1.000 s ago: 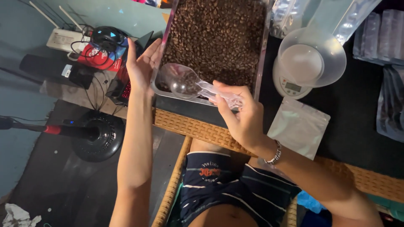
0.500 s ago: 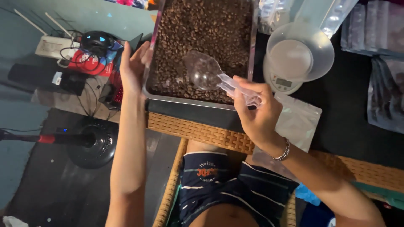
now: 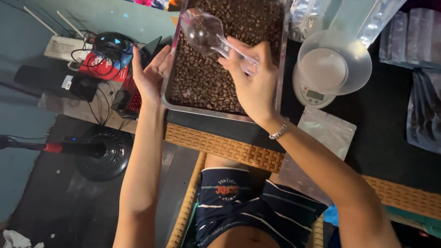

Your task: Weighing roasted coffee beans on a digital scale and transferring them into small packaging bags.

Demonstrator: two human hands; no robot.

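Diagonally, scoop bowl upper-left

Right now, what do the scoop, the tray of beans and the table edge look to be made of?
Scoop in the right hand: clear plastic, apparently; you see through it, glossy.
Tray, steadied by the left hand: likely metal; thin silvery rim with a dull shine.
Table edge: woven wicker or rattan look, tan, matte.

Home packing table: scale; pouches
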